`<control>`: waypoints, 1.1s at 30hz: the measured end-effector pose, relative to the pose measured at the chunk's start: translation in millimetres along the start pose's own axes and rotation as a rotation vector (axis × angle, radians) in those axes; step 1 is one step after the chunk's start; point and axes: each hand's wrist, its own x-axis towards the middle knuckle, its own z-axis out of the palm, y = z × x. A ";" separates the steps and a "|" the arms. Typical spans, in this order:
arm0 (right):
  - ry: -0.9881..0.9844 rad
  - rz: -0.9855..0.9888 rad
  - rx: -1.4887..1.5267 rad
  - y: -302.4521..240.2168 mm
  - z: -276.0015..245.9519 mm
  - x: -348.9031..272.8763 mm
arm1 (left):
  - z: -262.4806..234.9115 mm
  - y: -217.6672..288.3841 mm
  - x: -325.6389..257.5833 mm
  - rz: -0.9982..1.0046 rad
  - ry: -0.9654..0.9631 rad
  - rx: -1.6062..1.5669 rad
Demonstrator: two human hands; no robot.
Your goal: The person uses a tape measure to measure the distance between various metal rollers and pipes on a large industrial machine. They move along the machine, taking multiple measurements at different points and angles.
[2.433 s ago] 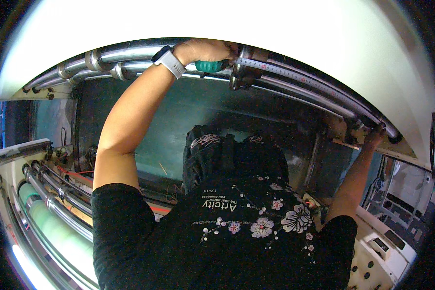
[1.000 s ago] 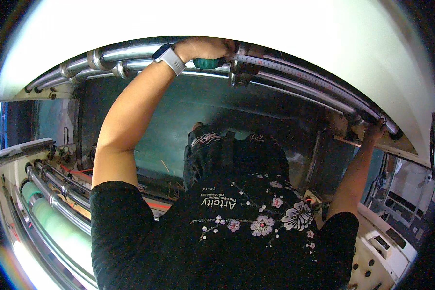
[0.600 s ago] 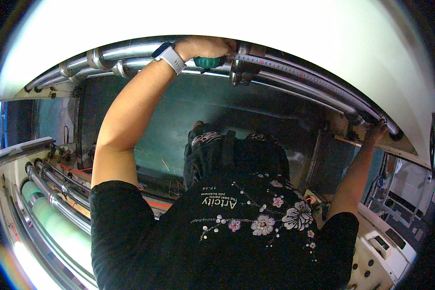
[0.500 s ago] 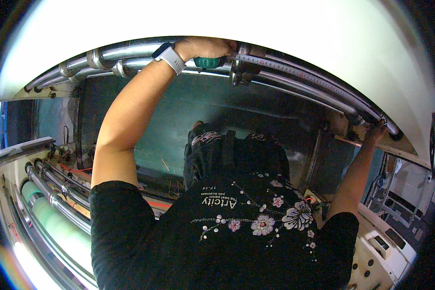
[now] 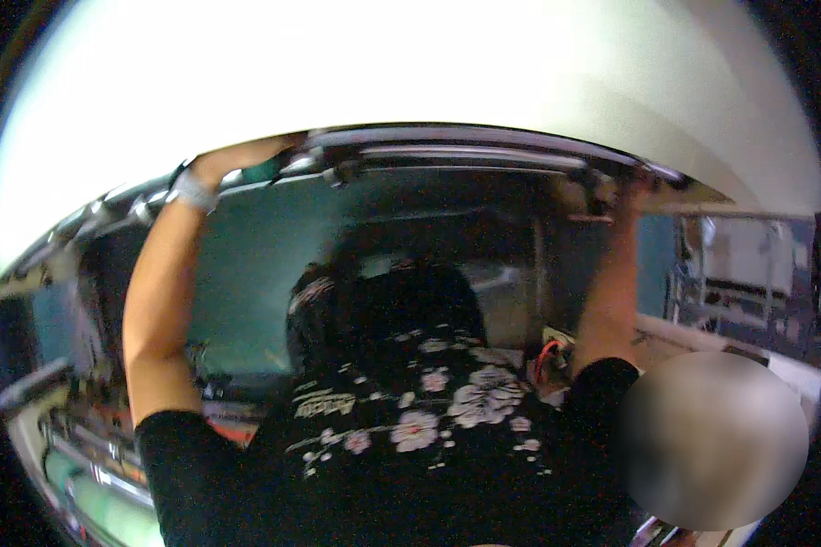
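My left hand (image 5: 244,159), with a pale watch (image 5: 195,191) on its wrist, is closed around a dark green tape measure (image 5: 263,171) against the metal rollers at upper left. From its case the tape's blade (image 5: 447,139) runs along the top roller toward the right, its markings smeared by motion. At the roller's right end is my right hand (image 5: 637,185), raised and closed by the blade's far end. Motion blurs its fingertips. Both arms are stretched wide and lifted.
A white machine cover (image 5: 410,64) overhangs the rollers (image 5: 474,157). Behind them lies a dark green panel (image 5: 246,273). More rollers (image 5: 109,474) stand at lower left, and red cable (image 5: 547,357) at right. A round blurred patch (image 5: 716,442) hides part of the lower right.
The view has shifted and tilted, so my hands and the rollers appear farther left and lower. The tape measure stays in my left hand, stretched along the roller. The blurred patch has appeared.
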 end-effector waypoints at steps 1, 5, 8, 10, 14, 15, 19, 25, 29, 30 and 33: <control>0.023 0.026 0.030 -8.2 6.1 -3.2 | 0.6 -0.6 -3.2 0.019 0.038 0.013; 0.090 0.150 0.130 -29.9 24.7 -15.5 | -4.3 15.3 0.2 0.027 0.094 0.234; 0.114 0.124 0.113 -28.7 19.5 -15.3 | -8.2 19.0 -1.9 0.075 0.123 0.214; 0.092 0.077 0.073 -19.1 18.9 -10.3 | -11.6 16.4 -1.6 -0.058 -0.004 0.130; 0.087 0.044 0.003 -4.7 -0.6 -3.2 | -8.8 10.1 4.3 -0.041 -0.081 0.102; 0.085 0.044 0.000 -0.8 -0.7 -1.8 | -10.5 13.6 3.4 -0.001 -0.041 0.070; 0.097 0.043 -0.021 8.5 -13.4 6.6 | -13.7 18.6 3.4 -0.123 -0.153 0.011; 0.086 0.039 -0.052 17.0 -17.4 17.6 | -13.9 14.8 3.8 -0.170 -0.246 -0.074; 0.076 0.037 -0.063 19.3 -19.0 24.5 | -7.4 9.5 3.7 -0.073 -0.149 0.066; 0.076 0.031 -0.068 18.0 -20.2 26.4 | -7.8 9.9 5.1 -0.085 -0.156 0.052; 0.058 0.032 -0.045 13.7 -16.9 26.1 | -3.7 4.8 6.0 -0.101 -0.142 0.024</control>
